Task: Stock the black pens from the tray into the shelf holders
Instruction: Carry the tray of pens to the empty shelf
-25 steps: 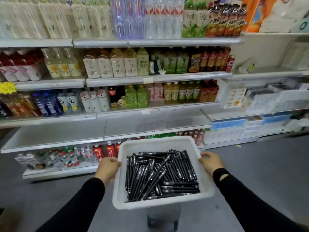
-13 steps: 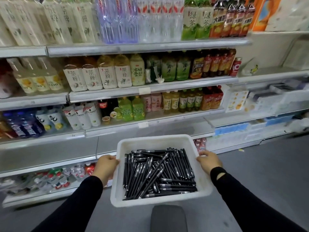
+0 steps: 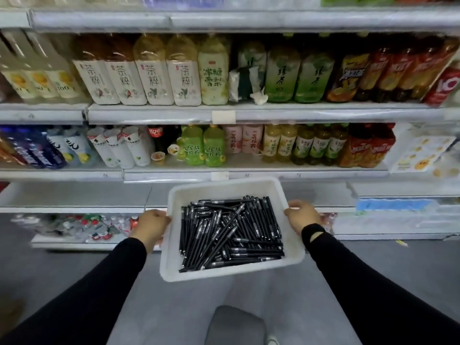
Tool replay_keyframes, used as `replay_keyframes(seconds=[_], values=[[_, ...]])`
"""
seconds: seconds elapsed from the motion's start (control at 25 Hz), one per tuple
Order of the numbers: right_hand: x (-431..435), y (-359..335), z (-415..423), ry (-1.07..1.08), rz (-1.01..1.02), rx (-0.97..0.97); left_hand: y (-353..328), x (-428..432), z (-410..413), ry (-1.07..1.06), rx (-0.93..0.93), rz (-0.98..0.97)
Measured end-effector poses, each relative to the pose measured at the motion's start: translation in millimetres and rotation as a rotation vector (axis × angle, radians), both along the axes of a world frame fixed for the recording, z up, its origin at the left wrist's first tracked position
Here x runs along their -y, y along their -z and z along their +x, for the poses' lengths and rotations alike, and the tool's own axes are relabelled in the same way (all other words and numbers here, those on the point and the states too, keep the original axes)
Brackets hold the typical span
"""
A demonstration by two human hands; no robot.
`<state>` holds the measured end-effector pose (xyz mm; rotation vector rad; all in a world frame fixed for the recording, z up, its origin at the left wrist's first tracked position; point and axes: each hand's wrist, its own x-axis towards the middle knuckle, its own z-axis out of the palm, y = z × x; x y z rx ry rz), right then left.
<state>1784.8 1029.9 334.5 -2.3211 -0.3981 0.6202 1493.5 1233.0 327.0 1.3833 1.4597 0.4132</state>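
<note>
Near centre, in front of the person: a white tray (image 3: 171, 266) is held level above the floor, between both hands and just short of the shelves (image 3: 273, 115).
Pens: black pens (image 3: 231, 232) lie in a loose, crossing heap inside the tray, most pointing near to far, with a few lying left to right along the near wall.
Left hand: the left hand (image 3: 153, 224) grips the tray's left rim, fingers wrapped round the edge.
Right hand: the right hand (image 3: 302, 217) grips the right rim toward the far corner, fingers curled over it.
Arms: black sleeves (image 3: 104, 282) reach in from the near left and near right.
Far side: the shelves hold rows of bottled drinks, with pale tea bottles (image 3: 154, 78) on the upper shelf at left and green bottles (image 3: 201, 148) on the shelf below, just beyond the tray.
Low right: blue and white packs (image 3: 393, 204), too blurred to identify.
Floor: grey floor (image 3: 62, 270) runs under the tray.
Bottom edge: a grey rounded object (image 3: 236, 324), near and below the tray; I cannot tell what it is.
</note>
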Motion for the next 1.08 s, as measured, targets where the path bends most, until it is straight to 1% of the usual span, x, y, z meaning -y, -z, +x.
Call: replay_keyframes(seconds=[0.24,0.48,0.6,0.72,0.88,1.08], values=[[-39.3,24.9,50.7,-0.104,-0.040,-0.030,9.4,-10.8,38.0,-0.108,0.018,-0.049],[-69.4,46.2,74.2,-0.086,-0.056,-0.057,26.3,-49.0,67.4,-0.111,0.001,-0.091],[-84.6,67.6,80.2,-0.034,-0.025,-0.059,56.0,-77.7,75.8,-0.079,-0.003,-0.086],[-96.3,105.0,80.4,0.028,0.014,-0.062,90.7,-104.6,83.5,0.005,-0.016,-0.053],[-104.8,152.4,93.2,0.014,0.044,-0.038,131.3,-123.4,101.8,0.060,-0.052,0.003],[-97.1,199.5,106.6,0.003,0.165,-0.052,176.4,-120.2,108.4,0.062,0.015,0.053]])
